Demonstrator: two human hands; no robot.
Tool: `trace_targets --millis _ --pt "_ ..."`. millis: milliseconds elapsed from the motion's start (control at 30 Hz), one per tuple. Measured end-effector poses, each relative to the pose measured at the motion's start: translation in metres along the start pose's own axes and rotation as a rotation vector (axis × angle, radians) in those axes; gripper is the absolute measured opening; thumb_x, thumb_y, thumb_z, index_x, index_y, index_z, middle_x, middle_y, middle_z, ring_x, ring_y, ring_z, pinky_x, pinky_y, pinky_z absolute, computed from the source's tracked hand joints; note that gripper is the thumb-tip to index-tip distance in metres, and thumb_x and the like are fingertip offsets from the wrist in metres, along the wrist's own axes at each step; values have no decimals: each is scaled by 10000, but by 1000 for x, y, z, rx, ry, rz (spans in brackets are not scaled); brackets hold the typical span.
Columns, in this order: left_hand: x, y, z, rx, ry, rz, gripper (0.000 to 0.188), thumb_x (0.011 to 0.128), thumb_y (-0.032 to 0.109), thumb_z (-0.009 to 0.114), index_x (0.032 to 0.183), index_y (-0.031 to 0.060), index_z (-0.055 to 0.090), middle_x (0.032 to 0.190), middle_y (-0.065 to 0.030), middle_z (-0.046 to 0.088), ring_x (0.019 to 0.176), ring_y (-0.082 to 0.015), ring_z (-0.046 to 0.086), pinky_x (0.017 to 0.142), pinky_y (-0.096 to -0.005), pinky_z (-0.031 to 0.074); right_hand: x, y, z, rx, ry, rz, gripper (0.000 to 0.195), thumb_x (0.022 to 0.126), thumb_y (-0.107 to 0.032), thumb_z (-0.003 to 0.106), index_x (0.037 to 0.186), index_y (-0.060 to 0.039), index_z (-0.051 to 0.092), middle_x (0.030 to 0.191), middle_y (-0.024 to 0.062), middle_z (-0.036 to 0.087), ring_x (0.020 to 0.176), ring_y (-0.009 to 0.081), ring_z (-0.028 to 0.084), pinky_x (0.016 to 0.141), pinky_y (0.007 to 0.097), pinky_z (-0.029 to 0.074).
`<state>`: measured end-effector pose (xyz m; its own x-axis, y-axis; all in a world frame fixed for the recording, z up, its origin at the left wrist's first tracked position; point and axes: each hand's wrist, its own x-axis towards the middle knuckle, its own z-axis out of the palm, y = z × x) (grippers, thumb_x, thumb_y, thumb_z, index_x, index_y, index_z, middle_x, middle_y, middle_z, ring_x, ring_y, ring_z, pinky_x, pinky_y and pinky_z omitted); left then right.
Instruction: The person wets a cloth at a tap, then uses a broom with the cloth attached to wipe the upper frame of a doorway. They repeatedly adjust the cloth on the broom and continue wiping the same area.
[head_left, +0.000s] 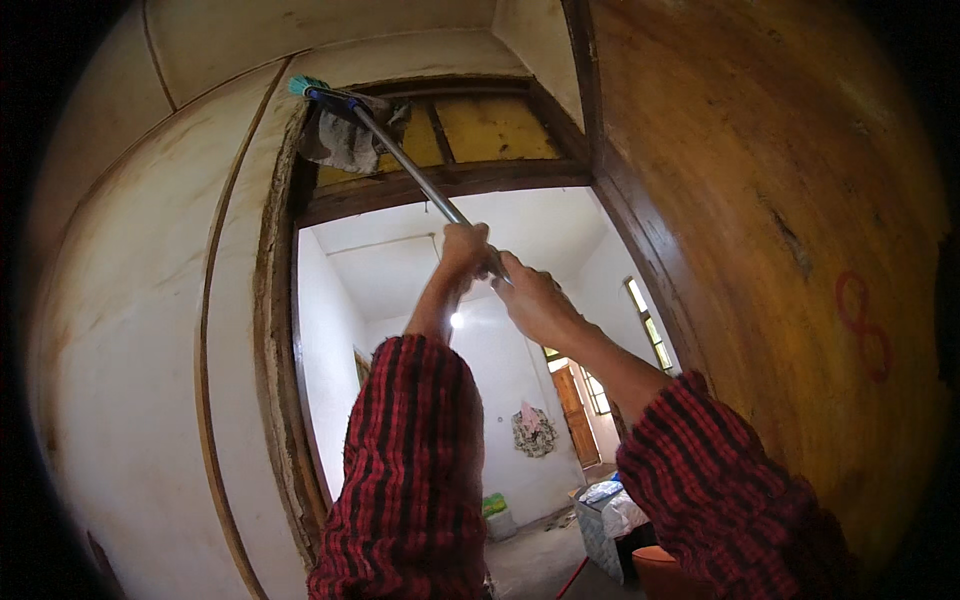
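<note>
My left hand (465, 246) grips the metal handle (420, 178) of a long broom, and my right hand (529, 294) holds the same handle just below, close to its lower end. The handle slants up and to the left. At its top, the green bristles (301, 85) of the broom head reach the upper left corner of a wooden door frame. A grey cloth (341, 141) hangs from the broom head in front of the yellow transom panels (491, 126). Whether the cloth touches the panels cannot be told.
A wooden door (772, 225) with a red painted mark stands at the right. A thin wooden strip (204, 337) runs up the wall at left. Through the doorway are a hanging patterned garment (534, 433), plastic bags (622, 514) on a box, and an orange object (660, 566).
</note>
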<state>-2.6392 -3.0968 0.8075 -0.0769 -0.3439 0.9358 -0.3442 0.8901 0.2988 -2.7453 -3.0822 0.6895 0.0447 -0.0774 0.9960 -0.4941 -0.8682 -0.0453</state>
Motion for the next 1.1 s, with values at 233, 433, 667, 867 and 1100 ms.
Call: trace_targets --millis 233,433,667,867,1100 --pt "-8 0 27 -286 -28 124 191 825 99 453 653 20 430 518 -91 477 368 -177 436 322 -315 319 -18 -9 -31 -249 18 71 376 930 -239 445 1254 -54 403 793 259 619 809 444 604 709 511 455" --pt "-69 -26 66 -335 -88 170 229 863 176 466 698 18 466 556 -71 489 421 -152 452 368 -304 370 -85 13 -35 -302 28 82 472 935 -232 463 1343 -52 308 712 242 613 702 430 614 616 505 470" --pt "-112 -58 110 -397 -94 74 331 884 213 542 1102 42 361 693 -63 495 493 -151 502 345 -282 383 -158 34 -37 -357 61 111 578 897 -179 510 1403 -86 246 788 216 595 691 383 604 628 474 476" --pt "-138 -52 143 -349 -141 15 233 841 81 467 988 7 302 695 -106 465 504 -193 511 404 -337 419 -192 56 -46 -395 208 60 570 881 -127 564 1400 -129 328 777 181 554 630 351 565 559 428 456" --pt "-111 -76 165 -233 -124 124 183 826 79 479 891 -34 351 621 -127 495 494 -221 533 400 -364 426 -180 70 -58 -431 102 120 534 905 -155 510 1399 -110 313 745 223 577 663 389 589 585 463 466"
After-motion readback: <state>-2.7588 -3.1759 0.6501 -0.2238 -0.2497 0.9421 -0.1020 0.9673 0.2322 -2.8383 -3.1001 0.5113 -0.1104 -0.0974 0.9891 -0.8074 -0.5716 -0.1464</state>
